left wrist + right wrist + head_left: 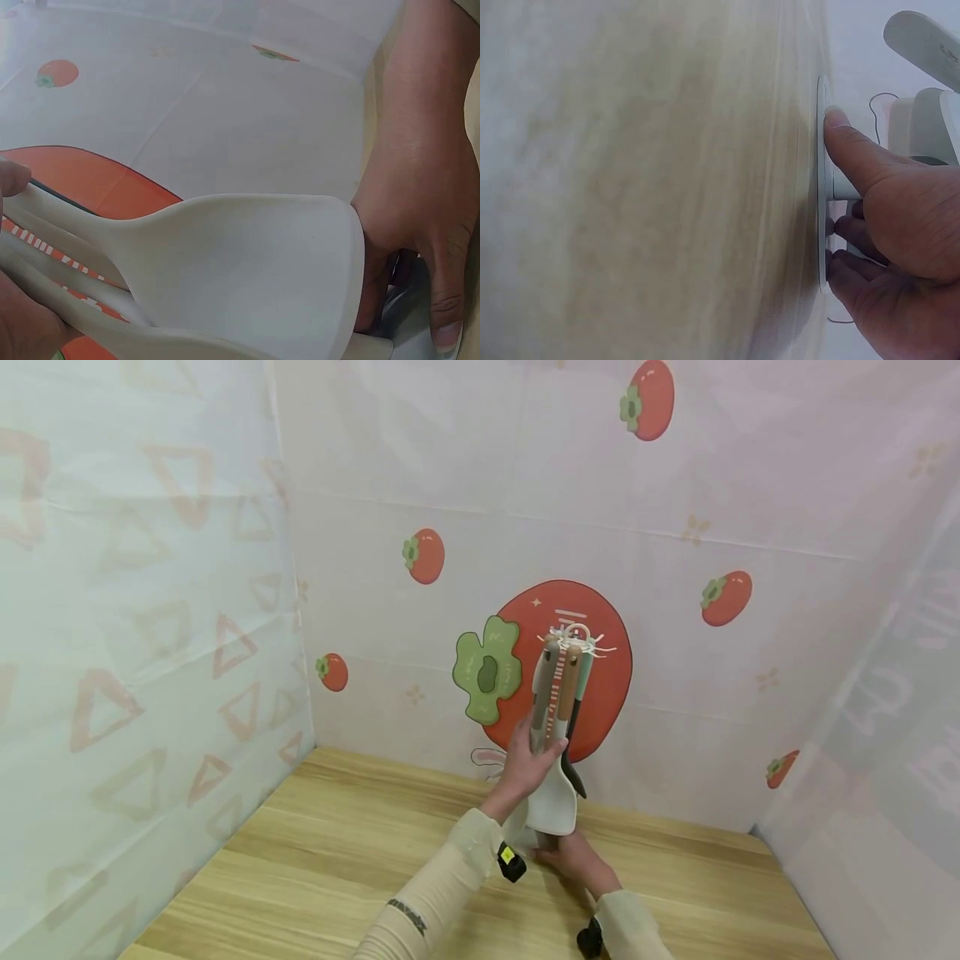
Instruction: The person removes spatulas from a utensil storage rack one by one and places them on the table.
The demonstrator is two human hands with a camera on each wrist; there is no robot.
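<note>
A rotating-style utensil stand with white hooks at its top (581, 643) stands upright near the back wall, hung with several kitchen utensils. Their handles are grey, brown and green; a white turner (552, 802) faces me, and a black-headed utensil (573, 777) hangs at the right. My left hand (525, 760) grips the bunch of handles partway down, its thumb across the front. Low down, my right hand (573, 856) holds the stand's foot. In the right wrist view, the thumb and fingers of that right hand (900, 217) lie on the thin white round base (821, 187), around its post.
The stand is on a wood-grain tabletop (360, 827). Close behind rises a pale wall sheet (375, 610) printed with red fruit, and further sheets (150, 635) enclose the left and right sides.
</note>
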